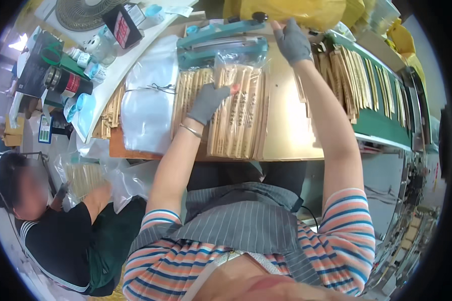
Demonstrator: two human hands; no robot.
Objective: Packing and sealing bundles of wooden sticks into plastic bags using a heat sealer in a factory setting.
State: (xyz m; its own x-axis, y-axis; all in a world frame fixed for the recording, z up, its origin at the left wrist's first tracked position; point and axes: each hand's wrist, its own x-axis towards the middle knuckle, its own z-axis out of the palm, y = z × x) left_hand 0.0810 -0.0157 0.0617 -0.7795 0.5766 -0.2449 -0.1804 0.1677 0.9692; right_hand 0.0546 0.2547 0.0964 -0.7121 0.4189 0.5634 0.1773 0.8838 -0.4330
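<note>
Far left: a co-worker (60, 241) sits low beside your bench, hands at a clear bag of wooden strips (85, 178). Above that, on the white side table (103, 108): green-handled scissors (51, 52), a black flask (68, 81) with a red band, light-blue tape rolls (85, 104), a glass jar (101, 47), and a round fan grille (88, 12) at the back.

Next, a stack of clear plastic sleeves (148, 113) flat on your bench, dark tie lying across it. Right of it, more strips (195, 83), partly under your left hand (208, 103). That hand, grey glove, rests on the left side of your bagged strip bundle (238, 110); one bare fingertip lies on the film. Can't tell if you're pinching it.

Bundle sits lengthwise mid-bench, its loose bag end up at the teal sealer (223, 42). Your right hand (292, 42), also gloved, is just beside the sealer's black knob (259, 16). One bare fingertip sticks out toward the knob; can't tell contact, or how the other fingers stand.

Behind: yellow plastic bag (291, 10). Far right: loose strips (344, 80) in rows on a green surface (381, 131).
</note>
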